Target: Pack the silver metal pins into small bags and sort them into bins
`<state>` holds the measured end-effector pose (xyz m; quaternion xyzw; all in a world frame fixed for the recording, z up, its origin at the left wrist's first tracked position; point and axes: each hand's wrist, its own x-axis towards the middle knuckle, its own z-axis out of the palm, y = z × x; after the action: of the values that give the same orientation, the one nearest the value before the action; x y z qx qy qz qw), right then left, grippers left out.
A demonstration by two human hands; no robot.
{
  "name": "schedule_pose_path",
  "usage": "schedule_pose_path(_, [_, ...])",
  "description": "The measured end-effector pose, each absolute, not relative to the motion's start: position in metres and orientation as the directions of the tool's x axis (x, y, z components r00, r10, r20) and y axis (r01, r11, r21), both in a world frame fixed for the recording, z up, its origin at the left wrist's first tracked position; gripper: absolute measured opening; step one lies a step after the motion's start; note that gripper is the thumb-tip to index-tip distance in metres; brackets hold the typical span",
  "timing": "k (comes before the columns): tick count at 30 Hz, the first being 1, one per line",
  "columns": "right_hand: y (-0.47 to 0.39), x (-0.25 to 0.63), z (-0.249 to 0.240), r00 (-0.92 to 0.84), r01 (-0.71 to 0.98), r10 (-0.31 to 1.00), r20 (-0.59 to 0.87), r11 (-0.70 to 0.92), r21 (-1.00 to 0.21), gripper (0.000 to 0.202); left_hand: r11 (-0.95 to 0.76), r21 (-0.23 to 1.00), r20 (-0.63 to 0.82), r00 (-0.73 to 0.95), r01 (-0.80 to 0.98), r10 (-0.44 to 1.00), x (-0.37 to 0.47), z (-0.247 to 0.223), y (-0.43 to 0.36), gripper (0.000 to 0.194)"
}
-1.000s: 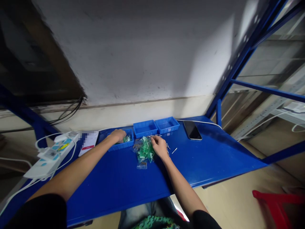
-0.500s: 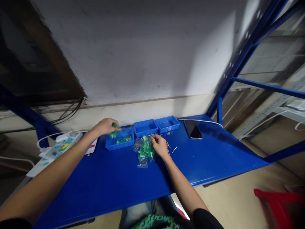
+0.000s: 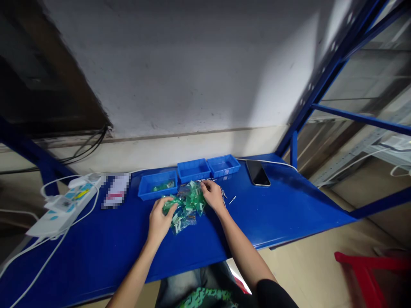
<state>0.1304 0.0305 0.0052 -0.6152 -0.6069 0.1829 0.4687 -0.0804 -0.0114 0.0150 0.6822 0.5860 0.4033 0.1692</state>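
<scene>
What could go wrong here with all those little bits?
The thin loose piece to the right of the right hand might be overlooked or knocked away. The green packets lie heaped together, so the left hand, working at their edge, could perhaps shift several at once.

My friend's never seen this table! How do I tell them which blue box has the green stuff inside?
Find the big blue table against the wall, then the three small blue boxes at its back. Go to the leftmost box, just beyond the left hand. It's the only one of the three showing green bits inside.
</scene>
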Motion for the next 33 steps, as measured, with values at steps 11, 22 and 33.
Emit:
schedule_pose_path(11, [0.031,0.132,0.005,0.192,0.564,0.928,0.319,0.162,-0.81,0.026,-0.254,0.618,0.137,0.216,0.744,0.967,-0.128,0.039,-0.018,0.057])
schedule_pose_path(22, [0.028,0.132,0.008,0.206,0.55,0.927,0.313,0.155,-0.821,0.028,-0.292,0.025,-0.346,0.282,0.956,0.895,-0.109,0.087,0.127,0.049])
schedule_pose_path(33, [0.031,0.133,0.003,0.205,0.562,0.93,0.306,0.144,-0.815,0.027,-0.363,0.025,-0.444,0.336,0.931,0.831,-0.109,0.061,0.143,0.039])
